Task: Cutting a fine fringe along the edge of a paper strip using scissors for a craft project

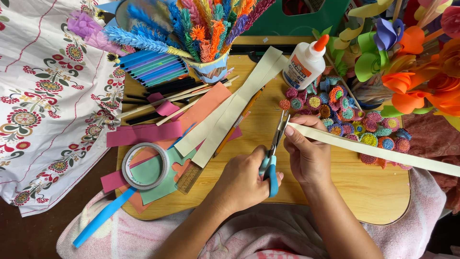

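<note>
My left hand point(242, 182) grips blue-handled scissors point(274, 151), whose blades point away from me over the wooden board point(383, 192). My right hand point(306, 153) pinches the near end of a long cream paper strip point(383, 151) that runs off to the right. The scissor tips sit right at the strip's held end, beside my right thumb. Two more cream strips point(235, 108) lie diagonally across the board just left of the scissors.
A white glue bottle point(306, 62) stands at the back. Several small rolled paper flower centres point(350, 120) lie right of it. A tape roll point(145, 166), pink, orange and green paper pieces point(143, 134), a ruler point(189, 176) and a cup of paper fronds point(206, 29) sit left. Orange paper flowers point(417, 72) crowd the right.
</note>
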